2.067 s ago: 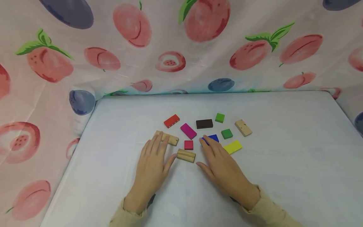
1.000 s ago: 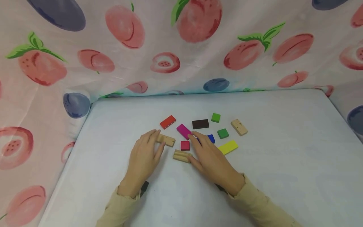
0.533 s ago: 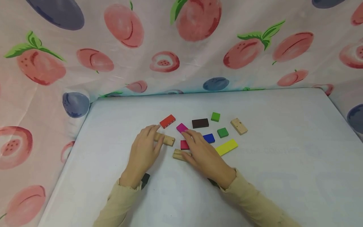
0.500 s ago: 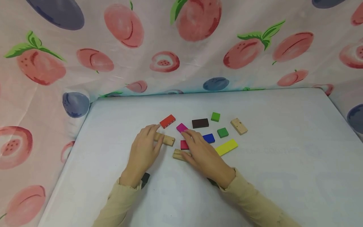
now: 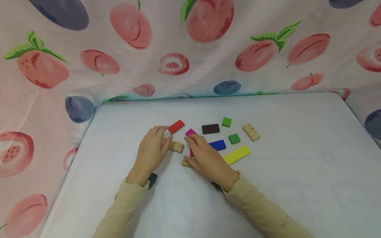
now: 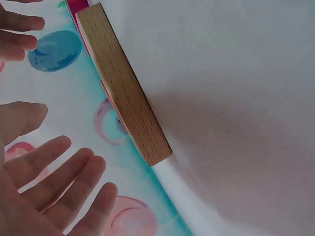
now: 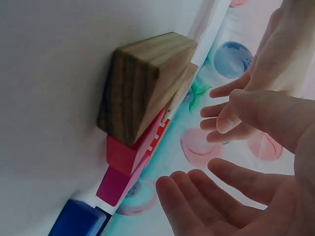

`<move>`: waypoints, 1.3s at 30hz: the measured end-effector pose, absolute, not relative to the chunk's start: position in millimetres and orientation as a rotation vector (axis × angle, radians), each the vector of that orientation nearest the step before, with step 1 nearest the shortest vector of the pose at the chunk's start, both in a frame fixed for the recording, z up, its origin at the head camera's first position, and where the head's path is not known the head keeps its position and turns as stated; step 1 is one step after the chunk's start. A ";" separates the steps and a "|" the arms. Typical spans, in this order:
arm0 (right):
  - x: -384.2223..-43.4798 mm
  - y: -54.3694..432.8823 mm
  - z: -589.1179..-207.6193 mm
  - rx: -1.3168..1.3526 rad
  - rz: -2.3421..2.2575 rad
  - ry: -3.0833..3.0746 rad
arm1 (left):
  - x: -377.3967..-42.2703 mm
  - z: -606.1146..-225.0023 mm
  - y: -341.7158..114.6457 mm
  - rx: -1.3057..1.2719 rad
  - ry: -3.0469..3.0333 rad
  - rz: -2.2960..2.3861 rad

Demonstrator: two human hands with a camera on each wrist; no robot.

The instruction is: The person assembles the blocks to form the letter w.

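My left hand hovers over the left end of a pale wooden block, its fingers loosely bent. In the left wrist view its fingers are spread beside a wooden block, with nothing held. My right hand is above the middle of the group, partly hiding a magenta block, a pinkish-red square block and a grooved wooden block. The right wrist view shows the right fingers relaxed and apart from the wooden block. A blue block lies beyond the right knuckles.
On the white table lie a red block, a dark brown block, two green squares, a yellow block and another wooden block. A fruit-print cloth hangs behind and at the sides.
My right hand has moved left from over the blue block to above the magenta and pinkish-red blocks. My left hand has shifted slightly forward. The blocks keep their arrangement.
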State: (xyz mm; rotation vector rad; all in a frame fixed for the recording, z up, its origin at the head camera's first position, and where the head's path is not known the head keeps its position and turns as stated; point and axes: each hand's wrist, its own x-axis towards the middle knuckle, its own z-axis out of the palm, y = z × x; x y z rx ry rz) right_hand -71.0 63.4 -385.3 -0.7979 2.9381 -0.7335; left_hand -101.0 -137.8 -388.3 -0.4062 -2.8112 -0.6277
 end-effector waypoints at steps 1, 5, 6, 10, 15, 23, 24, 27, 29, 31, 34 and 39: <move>-71.8 61.9 -385.4 -0.797 -0.725 2.937 | -102.5 -388.4 -138.0 -0.408 -2.813 -0.631; -75.4 56.1 -386.9 -0.799 -0.705 2.922 | -107.9 -389.3 -139.0 -0.415 -2.812 -0.658; -76.3 54.8 -387.2 -0.800 -0.711 2.915 | -109.3 -389.8 -139.3 -0.420 -2.811 -0.671; -78.7 51.0 -386.6 -0.780 -0.773 2.871 | -115.3 -390.8 -141.0 -0.434 -2.819 -0.733; -81.5 46.3 -385.5 -0.747 -0.812 2.822 | -121.5 -389.5 -143.5 -0.411 -2.873 -0.794; -86.3 39.3 -384.1 -0.757 -0.822 2.782 | -133.9 -387.2 -146.3 -0.373 -2.976 -0.919; -87.0 38.2 -384.0 -0.759 -0.825 2.776 | -135.9 -387.2 -146.9 -0.370 -2.986 -0.938; -89.7 35.5 -384.9 -0.747 -0.852 2.748 | -143.3 -389.2 -148.9 -0.361 -3.013 -0.996; -91.4 34.0 -385.8 -0.740 -0.869 2.730 | -147.5 -390.0 -150.1 -0.356 -3.028 -1.023; -92.8 32.6 -387.0 -0.731 -0.877 2.720 | -151.4 -390.6 -151.4 -0.358 -3.039 -1.049; -94.9 30.5 -388.6 -0.723 -0.866 2.720 | -156.2 -391.1 -152.7 -0.381 -3.044 -1.086; -97.5 27.4 -390.8 -0.728 -0.837 2.723 | -163.3 -393.3 -153.8 -0.408 -3.039 -1.155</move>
